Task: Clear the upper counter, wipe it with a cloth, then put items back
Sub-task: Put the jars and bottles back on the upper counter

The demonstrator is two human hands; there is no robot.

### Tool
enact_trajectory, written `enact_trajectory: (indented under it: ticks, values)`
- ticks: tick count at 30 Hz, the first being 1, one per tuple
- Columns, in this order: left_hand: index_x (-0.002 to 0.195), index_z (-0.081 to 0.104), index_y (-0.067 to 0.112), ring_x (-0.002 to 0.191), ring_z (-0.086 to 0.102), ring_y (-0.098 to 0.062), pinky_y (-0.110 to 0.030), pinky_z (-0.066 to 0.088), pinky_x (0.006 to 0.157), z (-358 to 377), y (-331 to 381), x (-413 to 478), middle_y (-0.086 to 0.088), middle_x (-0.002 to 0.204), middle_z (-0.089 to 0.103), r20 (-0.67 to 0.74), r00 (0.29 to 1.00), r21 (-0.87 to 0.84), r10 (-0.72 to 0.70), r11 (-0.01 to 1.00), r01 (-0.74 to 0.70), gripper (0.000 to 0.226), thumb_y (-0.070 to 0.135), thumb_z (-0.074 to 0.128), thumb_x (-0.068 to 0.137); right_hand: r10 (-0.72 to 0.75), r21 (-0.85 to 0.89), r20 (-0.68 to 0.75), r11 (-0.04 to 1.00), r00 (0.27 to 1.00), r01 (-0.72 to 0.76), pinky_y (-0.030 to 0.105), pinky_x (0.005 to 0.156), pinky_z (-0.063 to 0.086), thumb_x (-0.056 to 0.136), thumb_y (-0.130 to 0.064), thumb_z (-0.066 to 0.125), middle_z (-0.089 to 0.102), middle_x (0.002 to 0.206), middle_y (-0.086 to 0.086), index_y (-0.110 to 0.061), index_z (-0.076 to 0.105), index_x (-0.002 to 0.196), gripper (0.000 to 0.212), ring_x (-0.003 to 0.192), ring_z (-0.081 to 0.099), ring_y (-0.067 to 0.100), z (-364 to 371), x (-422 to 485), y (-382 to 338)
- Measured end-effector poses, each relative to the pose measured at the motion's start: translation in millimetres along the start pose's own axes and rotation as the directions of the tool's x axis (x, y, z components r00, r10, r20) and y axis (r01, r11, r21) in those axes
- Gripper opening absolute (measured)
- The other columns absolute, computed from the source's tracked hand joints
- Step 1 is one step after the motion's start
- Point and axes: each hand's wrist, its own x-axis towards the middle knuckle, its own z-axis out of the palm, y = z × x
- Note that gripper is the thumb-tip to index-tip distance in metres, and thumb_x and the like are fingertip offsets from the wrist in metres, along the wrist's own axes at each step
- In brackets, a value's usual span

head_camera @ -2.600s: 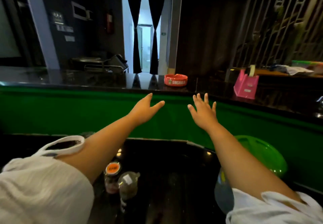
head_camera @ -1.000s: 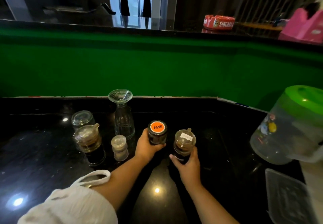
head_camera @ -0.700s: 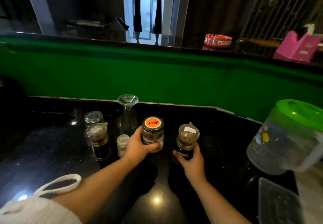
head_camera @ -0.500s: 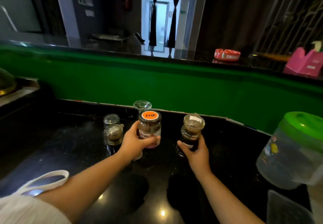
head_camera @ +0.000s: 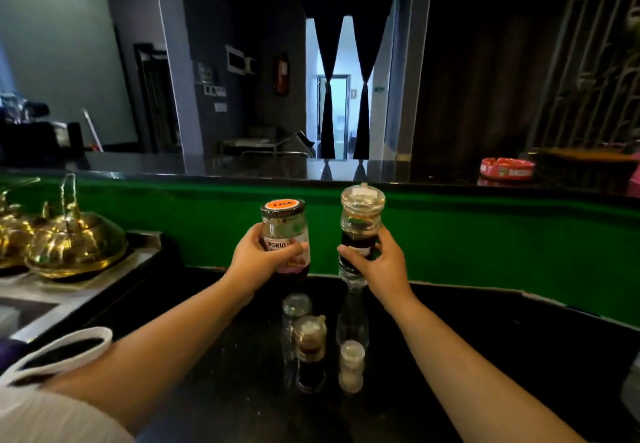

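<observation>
The upper worktop point(head_camera: 263, 167), a glossy black slab, runs across mid-frame above the green panel point(head_camera: 485, 235), just above and beyond both hands. At centre frame the left hand point(head_camera: 256, 264) grips an upright orange-lidded glass jar point(head_camera: 284, 235). The right hand point(head_camera: 381, 266) grips a ribbed clear dispenser point(head_camera: 362, 221) of dark liquid, its top nearer the ledge. Both long axes stand vertical.

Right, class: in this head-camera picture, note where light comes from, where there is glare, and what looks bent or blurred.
Head view: brightest light comes through the curtained doorway, leaving the room dim; the upper counter mirrors the curtains; the brass kettles show glare; the green panel has edges bowed by the wide lens; the jar in the left hand and bottle in the right hand look soft.
</observation>
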Motion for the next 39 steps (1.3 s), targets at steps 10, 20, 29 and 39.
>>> enact_trajectory:
  ticks: [10,20,29,39]
  values:
    - [0.120,0.049,0.011,0.089,0.060,-0.012,-0.022,0.049,0.074,-79,43,121,0.002,0.101,0.061,-0.043,0.989,0.000,0.144,0.989,-0.145,0.056,0.018,0.078,0.073,-0.061,-0.005,-0.116,0.998,0.991,0.061,0.021,0.083,0.049,0.076,-0.015,0.077,0.062,0.104,-0.003,-0.010,0.052,0.119,0.050,0.097,0.061,0.012,96,114,-37]
    - [0.125,0.048,0.014,0.096,0.058,-0.015,-0.030,0.049,0.086,-56,33,253,0.002,0.109,0.059,-0.062,0.985,0.046,0.162,0.986,-0.159,0.061,0.025,0.078,0.073,0.032,-0.142,-0.123,0.989,0.992,-0.049,0.026,0.086,0.042,0.075,-0.013,0.078,0.060,0.124,0.012,-0.009,0.050,0.126,0.058,0.113,0.057,0.024,135,241,-7]
    - [0.125,0.050,0.013,0.092,0.058,-0.014,-0.027,0.047,0.080,-44,11,317,-0.002,0.113,0.062,-0.048,0.992,0.088,0.118,0.990,-0.114,0.062,0.029,0.078,0.073,0.126,-0.176,-0.125,0.973,0.984,-0.147,0.030,0.089,0.043,0.078,-0.016,0.076,0.059,0.127,0.011,-0.010,0.048,0.128,0.058,0.117,0.056,0.027,149,279,22]
    - [0.128,0.047,0.014,0.106,0.060,-0.019,-0.032,0.049,0.092,-41,1,336,-0.005,0.123,0.060,-0.002,0.994,0.104,0.113,0.988,-0.113,0.066,0.033,0.077,0.072,0.135,-0.229,-0.119,0.960,0.984,-0.160,0.026,0.084,0.043,0.074,-0.004,0.076,0.058,0.125,0.013,-0.007,0.045,0.129,0.063,0.116,0.057,0.026,150,275,25]
